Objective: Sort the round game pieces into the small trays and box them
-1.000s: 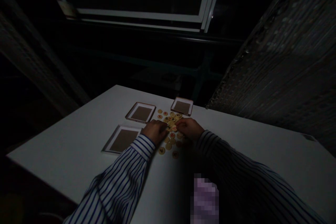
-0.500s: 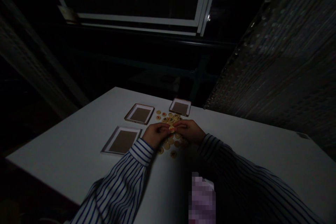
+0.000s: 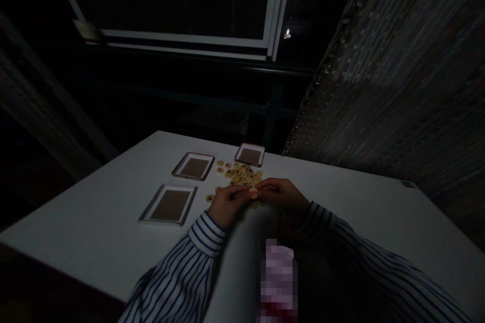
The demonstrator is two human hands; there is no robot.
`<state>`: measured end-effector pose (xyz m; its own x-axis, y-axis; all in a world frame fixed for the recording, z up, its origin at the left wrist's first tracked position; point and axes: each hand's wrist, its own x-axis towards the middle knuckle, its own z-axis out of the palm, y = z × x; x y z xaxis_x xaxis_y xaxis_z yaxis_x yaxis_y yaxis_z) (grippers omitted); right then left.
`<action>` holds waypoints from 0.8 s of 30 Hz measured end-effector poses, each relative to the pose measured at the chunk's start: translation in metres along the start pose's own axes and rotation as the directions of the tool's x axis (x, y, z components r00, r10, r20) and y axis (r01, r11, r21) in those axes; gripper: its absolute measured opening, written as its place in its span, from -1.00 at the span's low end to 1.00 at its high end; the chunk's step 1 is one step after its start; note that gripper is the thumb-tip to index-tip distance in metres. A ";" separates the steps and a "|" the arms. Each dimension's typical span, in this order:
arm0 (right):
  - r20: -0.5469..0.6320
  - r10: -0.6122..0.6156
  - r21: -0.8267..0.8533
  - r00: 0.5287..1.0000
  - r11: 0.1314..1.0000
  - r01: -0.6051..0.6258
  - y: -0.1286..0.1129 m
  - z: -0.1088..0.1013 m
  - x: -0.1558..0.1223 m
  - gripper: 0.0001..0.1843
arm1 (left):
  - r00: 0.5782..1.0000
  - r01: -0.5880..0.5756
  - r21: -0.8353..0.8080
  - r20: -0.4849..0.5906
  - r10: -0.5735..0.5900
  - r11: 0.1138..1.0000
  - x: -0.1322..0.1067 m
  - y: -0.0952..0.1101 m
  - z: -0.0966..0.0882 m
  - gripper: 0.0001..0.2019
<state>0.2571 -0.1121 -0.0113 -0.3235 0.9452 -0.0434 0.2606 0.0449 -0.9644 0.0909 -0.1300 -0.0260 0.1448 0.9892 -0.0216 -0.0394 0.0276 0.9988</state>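
Note:
Both of my hands meet over a white table (image 3: 94, 222), in striped sleeves. My left hand (image 3: 227, 203) and my right hand (image 3: 282, 194) pinch one small round yellow token (image 3: 253, 193) between their fingertips, lifted a little above the table. Just beyond them lies a scatter of several similar round yellow tokens (image 3: 242, 174) with red or dark marks. Three shallow square trays with brown insides sit around the pile: a near left tray (image 3: 168, 205), a far left tray (image 3: 193, 166) and a small far tray (image 3: 249, 154).
A dark window with a white frame (image 3: 182, 40) stands behind the table. A textured curtain (image 3: 397, 86) hangs at the right. The room is dim. A blurred pinkish patch (image 3: 278, 277) shows near the bottom centre.
My hands lifted off the token pile and drew back toward me, now pinching one token between them. The view shifted, so the table things sit further left.

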 end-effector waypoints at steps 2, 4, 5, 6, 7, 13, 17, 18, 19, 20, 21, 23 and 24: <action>-0.008 0.003 0.025 1.000 1.000 -0.003 0.000 -0.005 -0.012 -0.61 | 1.000 0.008 -0.011 -0.007 -0.008 1.000 -0.006 0.001 0.010 -0.74; -0.019 0.006 0.018 1.000 1.000 -0.006 0.000 -0.010 -0.023 -0.59 | 1.000 0.007 -0.025 -0.013 -0.007 1.000 -0.011 0.000 0.019 -0.76; -0.025 0.011 0.003 1.000 1.000 -0.011 0.001 -0.012 -0.028 -0.58 | 1.000 0.005 -0.036 -0.014 -0.005 0.999 -0.013 -0.001 0.023 -0.77; -0.032 0.019 -0.015 0.999 1.000 -0.020 0.001 -0.015 -0.033 -0.58 | 1.000 0.004 -0.046 -0.013 -0.004 0.999 -0.014 -0.003 0.027 -0.78; -0.040 0.031 -0.030 0.999 0.999 -0.032 0.002 -0.017 -0.038 -0.57 | 1.000 0.005 -0.054 -0.011 -0.006 0.999 -0.015 -0.005 0.031 -0.78; -0.081 0.014 -0.022 0.997 1.000 -0.016 0.012 -0.023 -0.058 -0.61 | 1.000 0.008 -0.022 0.001 -0.008 1.000 -0.017 -0.016 0.051 -0.76; -0.134 -0.043 -0.116 0.990 0.993 0.027 0.019 -0.028 -0.067 -0.66 | 0.997 -0.006 -0.041 0.073 0.009 0.999 -0.019 -0.019 0.061 -0.72; -0.136 -0.064 -0.147 0.989 0.988 0.044 0.020 -0.029 -0.069 -0.67 | 0.996 -0.003 -0.046 0.086 0.007 0.999 -0.019 -0.019 0.064 -0.72; -0.126 -0.080 -0.170 0.989 0.984 0.058 0.020 -0.031 -0.071 -0.68 | 0.996 0.003 -0.043 0.088 0.001 0.999 -0.019 -0.018 0.066 -0.71; -0.111 -0.091 -0.182 0.990 0.981 0.070 0.020 -0.033 -0.074 -0.69 | 0.997 0.009 -0.035 0.083 -0.006 0.999 -0.019 -0.018 0.068 -0.71; -0.093 -0.097 -0.192 0.991 0.978 0.078 0.020 -0.035 -0.076 -0.70 | 0.997 0.018 -0.025 0.073 -0.016 1.000 -0.019 -0.017 0.070 -0.71; -0.075 -0.121 -0.245 0.990 0.965 0.099 0.018 -0.040 -0.080 -0.70 | 0.997 0.038 -0.018 0.061 -0.037 0.999 -0.019 -0.015 0.074 -0.73; -0.070 -0.148 -0.303 0.986 0.945 0.121 0.017 -0.042 -0.082 -0.71 | 0.997 0.047 -0.025 0.064 -0.046 0.999 -0.018 -0.015 0.076 -0.74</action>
<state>0.3264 -0.1754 -0.0134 -0.2942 0.9484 0.1186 0.4833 0.2547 -0.8376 0.1643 -0.1593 -0.0369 0.2089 0.9758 -0.0643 -0.0574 0.0779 0.9953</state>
